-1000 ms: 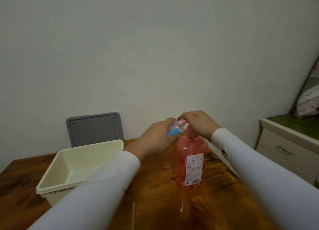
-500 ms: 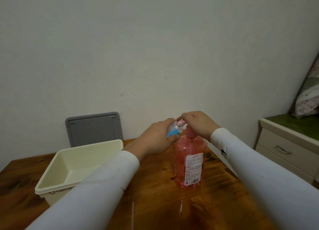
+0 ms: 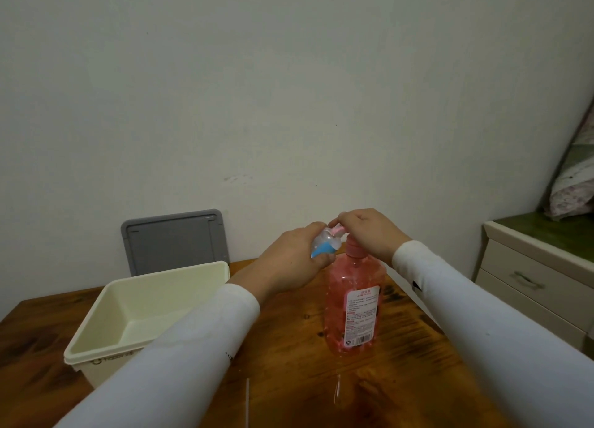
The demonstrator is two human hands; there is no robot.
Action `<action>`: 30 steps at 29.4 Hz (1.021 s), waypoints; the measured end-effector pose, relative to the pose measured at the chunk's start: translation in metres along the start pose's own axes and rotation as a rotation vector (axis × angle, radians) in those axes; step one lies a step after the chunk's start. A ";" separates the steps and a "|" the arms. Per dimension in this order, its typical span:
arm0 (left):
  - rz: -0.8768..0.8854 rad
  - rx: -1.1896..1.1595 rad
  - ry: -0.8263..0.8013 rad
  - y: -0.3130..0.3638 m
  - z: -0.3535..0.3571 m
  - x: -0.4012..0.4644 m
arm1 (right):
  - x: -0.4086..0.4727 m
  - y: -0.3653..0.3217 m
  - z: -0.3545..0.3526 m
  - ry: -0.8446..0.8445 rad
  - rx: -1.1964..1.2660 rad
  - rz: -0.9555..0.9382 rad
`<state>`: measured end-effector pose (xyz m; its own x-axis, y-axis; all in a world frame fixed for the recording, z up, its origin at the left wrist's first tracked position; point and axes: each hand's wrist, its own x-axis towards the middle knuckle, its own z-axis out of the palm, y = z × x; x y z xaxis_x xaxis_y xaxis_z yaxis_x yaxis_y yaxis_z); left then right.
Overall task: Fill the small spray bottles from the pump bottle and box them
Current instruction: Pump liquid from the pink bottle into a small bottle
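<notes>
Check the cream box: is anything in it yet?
Empty as far as visible: the cream box shows only bare floor and walls; the left sleeve hides its near corner.

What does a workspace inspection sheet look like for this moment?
Surface: wooden table, glossy, dark stains.
Job's things: pink pump bottle upright; small spray bottle tilted at its nozzle; cream box open, nothing visible inside.
Clutter: grey lid leaning on the wall; thin clear straw-like piece at the near edge.
Grippers: left hand grips the small bottle; right hand on the pump head.
Cables: nothing seen.
Surroundings: plain wall; drawer unit at right.
</notes>
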<state>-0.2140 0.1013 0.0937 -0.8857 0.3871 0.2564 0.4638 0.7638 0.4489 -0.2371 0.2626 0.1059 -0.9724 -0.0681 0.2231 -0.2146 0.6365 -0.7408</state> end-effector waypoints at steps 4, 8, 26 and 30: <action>-0.003 -0.005 0.005 -0.001 -0.002 0.000 | 0.000 -0.002 -0.001 0.010 -0.023 -0.002; 0.003 -0.026 0.026 0.000 -0.005 0.000 | 0.001 -0.007 -0.005 0.035 -0.001 -0.005; -0.107 -0.145 0.013 -0.009 0.000 -0.001 | -0.005 -0.015 -0.010 0.064 0.087 0.023; -0.118 -0.139 0.007 -0.012 -0.002 -0.005 | -0.008 -0.020 -0.011 0.068 0.050 0.019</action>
<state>-0.2151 0.0895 0.0887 -0.9342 0.2948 0.2007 0.3555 0.7249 0.5900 -0.2244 0.2589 0.1255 -0.9682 -0.0031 0.2501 -0.2023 0.5982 -0.7754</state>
